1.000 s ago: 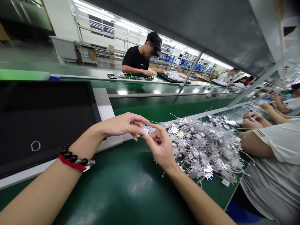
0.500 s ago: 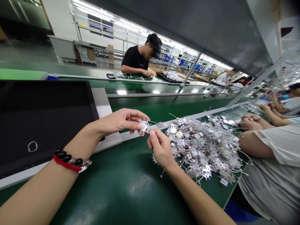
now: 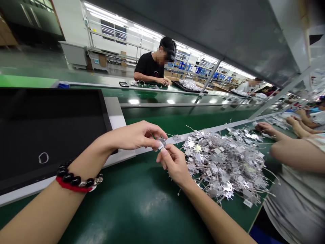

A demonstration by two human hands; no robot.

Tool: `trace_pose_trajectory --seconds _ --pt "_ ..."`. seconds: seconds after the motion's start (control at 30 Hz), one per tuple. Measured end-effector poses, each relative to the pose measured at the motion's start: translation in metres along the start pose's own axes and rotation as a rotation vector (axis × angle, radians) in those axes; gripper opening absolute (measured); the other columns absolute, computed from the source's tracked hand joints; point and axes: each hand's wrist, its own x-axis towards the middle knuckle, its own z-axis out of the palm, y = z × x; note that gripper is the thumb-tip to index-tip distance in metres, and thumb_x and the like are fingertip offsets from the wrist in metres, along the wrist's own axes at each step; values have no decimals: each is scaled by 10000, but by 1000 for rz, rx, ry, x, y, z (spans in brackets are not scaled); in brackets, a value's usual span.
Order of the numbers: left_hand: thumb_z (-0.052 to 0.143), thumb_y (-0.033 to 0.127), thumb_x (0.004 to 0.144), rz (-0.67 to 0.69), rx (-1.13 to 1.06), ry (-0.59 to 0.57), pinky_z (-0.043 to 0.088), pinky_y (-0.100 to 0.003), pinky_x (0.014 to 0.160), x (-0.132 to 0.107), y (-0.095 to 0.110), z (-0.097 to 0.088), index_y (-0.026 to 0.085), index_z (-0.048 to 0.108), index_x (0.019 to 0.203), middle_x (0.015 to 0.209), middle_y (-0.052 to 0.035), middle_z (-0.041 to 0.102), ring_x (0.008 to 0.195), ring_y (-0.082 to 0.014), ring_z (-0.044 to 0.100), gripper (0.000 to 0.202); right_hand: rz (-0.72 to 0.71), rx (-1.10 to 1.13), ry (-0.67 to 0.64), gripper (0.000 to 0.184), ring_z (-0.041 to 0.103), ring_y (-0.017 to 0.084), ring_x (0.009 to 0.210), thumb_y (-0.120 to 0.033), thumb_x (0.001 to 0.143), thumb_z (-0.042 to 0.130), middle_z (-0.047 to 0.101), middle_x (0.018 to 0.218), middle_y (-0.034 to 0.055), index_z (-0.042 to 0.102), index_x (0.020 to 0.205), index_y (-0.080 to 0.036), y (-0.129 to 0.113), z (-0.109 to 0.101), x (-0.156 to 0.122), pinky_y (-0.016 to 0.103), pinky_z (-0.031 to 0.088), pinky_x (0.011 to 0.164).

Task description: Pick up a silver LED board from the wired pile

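Left hand (image 3: 134, 136) and right hand (image 3: 174, 165) pinch metal star board (image 3: 161, 143) beside pile (image 3: 225, 167)

Board is held in the air over the green bench mat (image 3: 127, 193), between the two hands, just left of the pile of similar boards with thin wires. Left hand comes in from the left, palm turned down, with thumb and forefinger pressed on the board's upper side and the other fingers curled loosely. Right hand comes up from below, with thumb and forefinger pinching the lower edge. The star shape shows no clear long axis, and the fingertips hide part of it. Any lead wire on it is too thin to follow. Right hand is nearer the pile; left hand is farther off, toward the black screen (image 3: 50, 139). Beaded bracelet (image 3: 76, 180) with a red band sits on the left wrist. A neighbour's arm (image 3: 297, 154) lies just right of the pile. Across the line, a co-worker in a black T-shirt (image 3: 151, 66) handles wired parts at the far bench.
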Motion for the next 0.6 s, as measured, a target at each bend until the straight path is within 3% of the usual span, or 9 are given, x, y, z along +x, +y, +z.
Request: trace_pose_trajectory --seconds 0.27,0.43,0.57,0.6 --pt "627 293 900 15 169 54 436 -199 663 -2 7 1 152 664 1137 905 1 687 770 -113 589 278 53 -3 27 259 353 44 446 -388 956 570 603 650 -16 542 811 -176 3 0 0 191 249 422" --pt "635 349 905 111 57 308 493 -210 716 -13 14 -9 154 674 1087 963 -15 704 855 -141 655 270 72 32 59 306 308 45 439 -421 939 583 587 617 -18 521 767 -176 1 -1 2 203 220 422" --pt "615 357 917 292 -134 628 522 -214 695 -40 31 -22 113 636 1059 924 -17 683 808 -128 662 283 68 35 42 273 334 58 450 -400 936 583 586 604 -25 500 785 -188 -1 1 1 205 248 442" --pt "584 403 934 263 -122 696 533 -233 726 -47 35 -24 115 610 1124 938 -21 672 808 -119 651 346 62 36 33 266 349 61 456 -391 936 580 586 605 -26 496 783 -190 -2 1 1 206 257 449"
